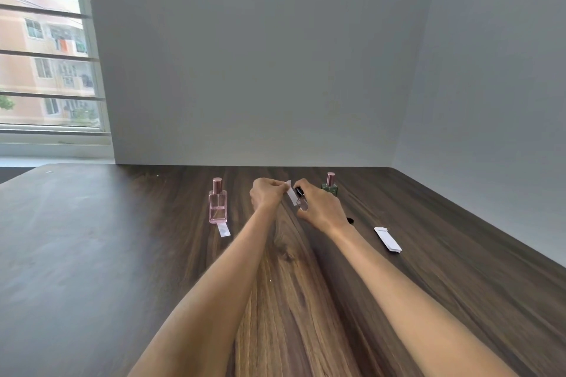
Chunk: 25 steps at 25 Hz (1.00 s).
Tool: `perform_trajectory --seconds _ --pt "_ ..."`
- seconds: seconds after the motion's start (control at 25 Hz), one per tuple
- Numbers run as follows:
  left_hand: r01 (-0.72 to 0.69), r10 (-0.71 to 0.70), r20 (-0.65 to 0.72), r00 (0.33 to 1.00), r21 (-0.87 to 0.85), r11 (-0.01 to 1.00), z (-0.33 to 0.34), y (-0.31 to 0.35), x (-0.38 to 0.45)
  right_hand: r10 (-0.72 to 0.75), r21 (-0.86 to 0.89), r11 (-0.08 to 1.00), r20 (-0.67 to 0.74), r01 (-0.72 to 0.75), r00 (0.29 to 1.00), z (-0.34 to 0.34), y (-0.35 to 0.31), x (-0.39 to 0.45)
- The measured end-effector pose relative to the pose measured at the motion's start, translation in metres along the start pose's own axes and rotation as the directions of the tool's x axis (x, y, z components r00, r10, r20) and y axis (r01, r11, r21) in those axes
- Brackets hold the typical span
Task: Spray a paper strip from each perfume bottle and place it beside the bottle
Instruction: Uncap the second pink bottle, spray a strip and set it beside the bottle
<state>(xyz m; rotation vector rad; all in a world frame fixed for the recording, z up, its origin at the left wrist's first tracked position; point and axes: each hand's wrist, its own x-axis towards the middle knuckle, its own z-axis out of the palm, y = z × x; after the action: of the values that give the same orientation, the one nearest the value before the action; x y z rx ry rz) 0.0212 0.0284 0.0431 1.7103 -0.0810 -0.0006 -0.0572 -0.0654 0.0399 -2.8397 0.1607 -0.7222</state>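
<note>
My left hand (266, 195) pinches a white paper strip (291, 195) above the table. Right beside the strip, my right hand (318, 208) grips a small clear perfume bottle (301, 201) with a dark nozzle, tilted toward the paper. A pink perfume bottle (218, 207) with a rose cap stands upright at the left, and a paper strip (223, 229) lies flat in front of it. A green perfume bottle (330, 186) with a rose cap stands behind my right hand, partly hidden by it.
A stack of several white strips (387, 239) lies on the dark wooden table (122, 239) to the right. A small black cap (350, 220) sits just behind my right wrist. Grey walls close the far and right sides; a window is at the left.
</note>
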Motion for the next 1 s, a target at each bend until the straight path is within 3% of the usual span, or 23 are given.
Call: perform_trajectory --seconds 0.56,0.88,1.0 --pt "0.021 -0.021 0.023 1.000 0.007 1.000 -0.004 -0.002 -0.002 0.053 -0.045 0.998 -0.003 -0.053 0.999 0.001 0.002 0.002" --pt "0.018 -0.018 0.026 0.999 -0.002 1.000 -0.004 -0.002 -0.003 -0.011 -0.163 0.987 0.043 0.018 0.999 -0.007 0.000 0.001" --pt "0.020 -0.020 0.020 1.000 -0.002 1.000 -0.004 -0.003 -0.003 0.003 -0.124 0.992 0.032 0.001 0.999 -0.008 -0.002 -0.002"
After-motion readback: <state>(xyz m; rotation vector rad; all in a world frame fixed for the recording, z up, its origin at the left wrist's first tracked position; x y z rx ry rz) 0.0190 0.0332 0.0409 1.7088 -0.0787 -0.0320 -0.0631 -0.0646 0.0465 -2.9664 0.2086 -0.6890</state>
